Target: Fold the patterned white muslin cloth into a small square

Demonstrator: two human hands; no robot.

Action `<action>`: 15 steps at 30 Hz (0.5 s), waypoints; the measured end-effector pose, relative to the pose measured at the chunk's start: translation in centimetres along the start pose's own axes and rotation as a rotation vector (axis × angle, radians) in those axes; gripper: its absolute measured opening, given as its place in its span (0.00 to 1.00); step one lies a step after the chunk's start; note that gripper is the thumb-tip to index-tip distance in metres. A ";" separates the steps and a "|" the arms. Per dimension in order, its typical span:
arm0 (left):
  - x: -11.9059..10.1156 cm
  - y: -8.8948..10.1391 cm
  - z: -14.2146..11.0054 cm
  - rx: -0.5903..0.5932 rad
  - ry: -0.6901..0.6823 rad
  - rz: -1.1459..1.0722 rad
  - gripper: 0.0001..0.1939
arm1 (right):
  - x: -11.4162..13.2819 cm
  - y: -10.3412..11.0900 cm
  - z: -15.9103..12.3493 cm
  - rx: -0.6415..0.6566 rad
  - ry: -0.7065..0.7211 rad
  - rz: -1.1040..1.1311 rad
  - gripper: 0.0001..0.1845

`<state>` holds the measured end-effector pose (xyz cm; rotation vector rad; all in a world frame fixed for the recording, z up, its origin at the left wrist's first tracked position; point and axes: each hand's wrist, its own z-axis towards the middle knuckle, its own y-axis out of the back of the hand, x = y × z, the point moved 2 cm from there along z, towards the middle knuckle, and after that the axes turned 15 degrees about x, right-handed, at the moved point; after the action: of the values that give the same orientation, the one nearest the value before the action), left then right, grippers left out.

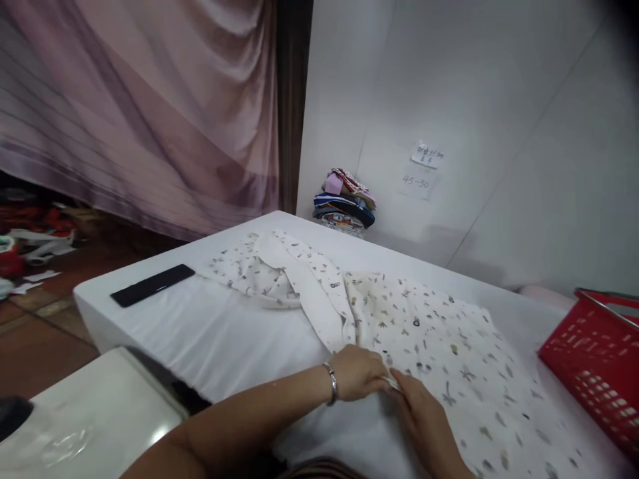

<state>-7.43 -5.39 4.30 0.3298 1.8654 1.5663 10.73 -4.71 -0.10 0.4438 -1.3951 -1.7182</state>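
A white garment with small printed motifs [429, 332] lies spread on the white table [200, 319]; one sleeve [299, 279] stretches toward the far left. My left hand [357, 371], with a silver bracelet at the wrist, is closed in a pinch on the garment's near edge. My right hand [424, 416] meets it there, fingers pressed on the same edge of fabric.
A black phone [152, 285] lies near the table's left edge. A stack of folded clothes [344, 203] sits at the far corner by the white wall. A red plastic basket [596, 362] stands on the right. A curtain hangs on the left above a cluttered floor.
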 end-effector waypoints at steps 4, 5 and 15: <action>4.3 1.0 -0.8 -0.097 0.225 -0.182 0.14 | 0.8 0.1 -0.8 0.011 0.083 0.029 0.14; 5.9 1.7 -1.0 -0.156 0.374 -0.238 0.14 | 1.0 0.3 -0.8 0.005 0.104 0.038 0.14; 16.9 5.4 -0.5 -0.246 1.035 -0.596 0.23 | 0.3 -0.4 -0.9 -0.058 0.211 0.121 0.16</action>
<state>-21.49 5.45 3.83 -1.2552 2.1017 1.5948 11.01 -5.51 -0.66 0.4836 -1.1942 -1.5614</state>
